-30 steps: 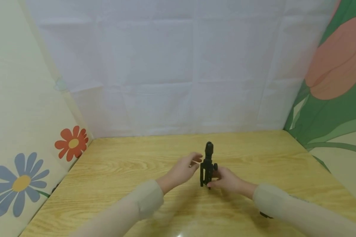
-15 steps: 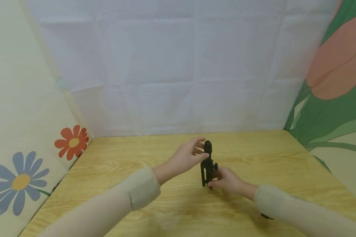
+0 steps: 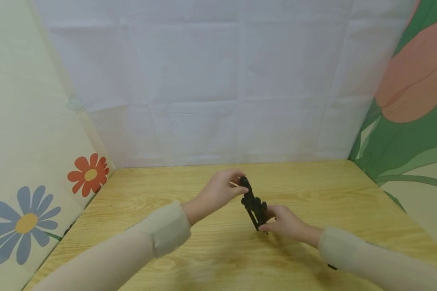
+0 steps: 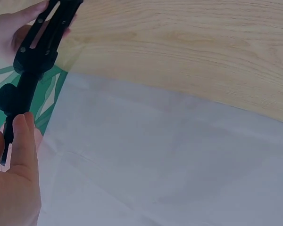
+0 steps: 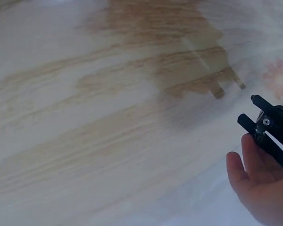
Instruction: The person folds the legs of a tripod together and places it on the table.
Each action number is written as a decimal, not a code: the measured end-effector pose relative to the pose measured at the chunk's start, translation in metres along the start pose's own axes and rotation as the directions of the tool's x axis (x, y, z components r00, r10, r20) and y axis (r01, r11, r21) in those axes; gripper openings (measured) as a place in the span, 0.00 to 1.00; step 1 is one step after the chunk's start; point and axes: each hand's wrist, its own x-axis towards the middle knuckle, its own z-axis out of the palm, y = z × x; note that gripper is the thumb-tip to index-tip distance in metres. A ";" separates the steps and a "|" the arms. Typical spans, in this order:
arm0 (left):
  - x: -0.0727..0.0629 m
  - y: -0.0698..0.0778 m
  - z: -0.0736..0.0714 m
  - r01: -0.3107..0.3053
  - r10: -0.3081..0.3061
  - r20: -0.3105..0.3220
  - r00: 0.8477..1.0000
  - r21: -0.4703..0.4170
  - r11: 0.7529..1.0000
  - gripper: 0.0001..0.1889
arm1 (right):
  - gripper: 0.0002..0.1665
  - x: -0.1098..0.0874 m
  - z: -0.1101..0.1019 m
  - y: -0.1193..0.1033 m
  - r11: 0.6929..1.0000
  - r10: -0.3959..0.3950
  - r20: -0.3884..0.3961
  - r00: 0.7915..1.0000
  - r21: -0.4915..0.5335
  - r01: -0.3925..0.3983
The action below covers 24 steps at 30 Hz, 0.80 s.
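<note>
A small black tripod (image 3: 254, 204) with its legs folded together is held between both hands, its top leaning left in the head view. My left hand (image 3: 220, 190) pinches its upper end between thumb and fingers; in the left wrist view those fingers (image 4: 23, 141) lie along a thin bracket beside a round knob (image 4: 7, 99). Lower down, my right hand (image 3: 285, 221) grips the leg section from the right. The right wrist view has the leg ends (image 5: 247, 122) above their reflection in the tabletop, apart from it.
A glossy wood-grain table (image 3: 160, 202) lies under both hands. White cloth (image 3: 189, 101) hangs behind it, with flower-printed panels (image 3: 25, 133) at the sides. Part of a small dark object (image 3: 332, 266) shows under the right sleeve.
My left hand has come up and right from beside the tripod and taken hold of its top. The tripod, upright before, now tilts left. My right hand keeps its grip, shifted slightly right.
</note>
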 end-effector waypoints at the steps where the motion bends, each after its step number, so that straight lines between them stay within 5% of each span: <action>1: -0.001 0.000 -0.001 0.002 -0.002 -0.005 1.000 -0.009 1.000 0.19 | 0.16 -0.001 -0.001 -0.001 1.000 0.001 0.001 1.000 -0.010 -0.001; 24: -0.024 -0.037 -0.011 0.054 -0.054 0.001 0.999 -0.091 0.994 0.11 | 0.23 -0.015 -0.029 -0.008 0.983 -0.027 -0.014 1.000 -0.184 0.023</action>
